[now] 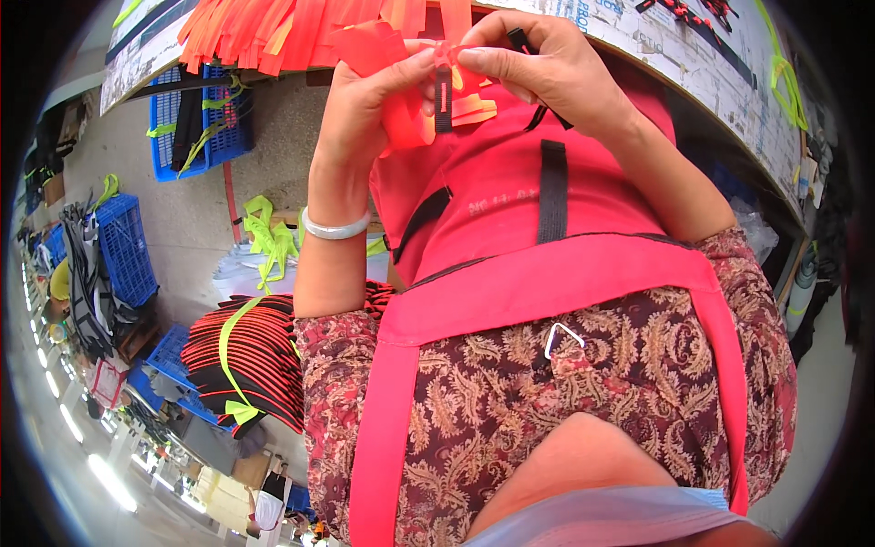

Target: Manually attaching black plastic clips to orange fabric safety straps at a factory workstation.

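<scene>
Orange strap [401,100] sits pinched between both hands at the top centre of the view, held up just in front of the worktable edge [729,100]. Far to the left, blue crates [128,255] stand on the floor with black and neon-yellow webbing draped over them, and nearer in lies a stack of black-and-orange pieces [255,365] tied with a neon-yellow band. The left hand [365,100] has its fingers curled closed around the folded orange strap, thumb pressed against it; a pale bangle [335,228] circles that wrist. Between the hands a short black webbing strip [443,98] crosses the orange material. The right hand [547,68] meets the left, fingertips narrowed to a pinch on the strap's end and the black strip. Below the hands hangs a red-orange vest panel [492,201] with black straps sewn on it, resting against the person's patterned clothing. Above, a fringe of orange strips [273,32] hangs over the table's edge.
</scene>
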Available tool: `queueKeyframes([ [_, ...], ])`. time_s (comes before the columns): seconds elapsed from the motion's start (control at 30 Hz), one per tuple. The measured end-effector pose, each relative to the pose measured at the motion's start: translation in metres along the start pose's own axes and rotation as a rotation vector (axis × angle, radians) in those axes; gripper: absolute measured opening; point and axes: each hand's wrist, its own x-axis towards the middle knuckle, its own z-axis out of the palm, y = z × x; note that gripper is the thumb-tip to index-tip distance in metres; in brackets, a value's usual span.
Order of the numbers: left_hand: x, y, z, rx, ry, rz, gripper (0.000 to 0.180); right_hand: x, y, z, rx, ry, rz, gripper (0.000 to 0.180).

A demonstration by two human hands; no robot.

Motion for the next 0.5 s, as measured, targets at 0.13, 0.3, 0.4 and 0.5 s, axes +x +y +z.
queueKeyframes([
  [0.13,0.000,-0.001,-0.003,-0.012,-0.037,0.000,0.018,0.000,0.000,-0.001,-0.108,-0.016,0.066,0.018],
  [0.3,0.001,0.002,-0.003,-0.007,-0.085,-0.020,0.016,0.000,0.001,-0.002,-0.147,-0.006,0.064,0.018],
  [0.4,0.000,0.004,-0.004,0.041,-0.128,-0.025,0.015,0.003,0.003,-0.006,-0.135,-0.031,0.047,0.018],
  [0.5,-0.001,0.004,-0.009,0.102,-0.156,-0.032,0.016,0.006,-0.003,-0.012,-0.090,-0.185,0.224,0.019],
])
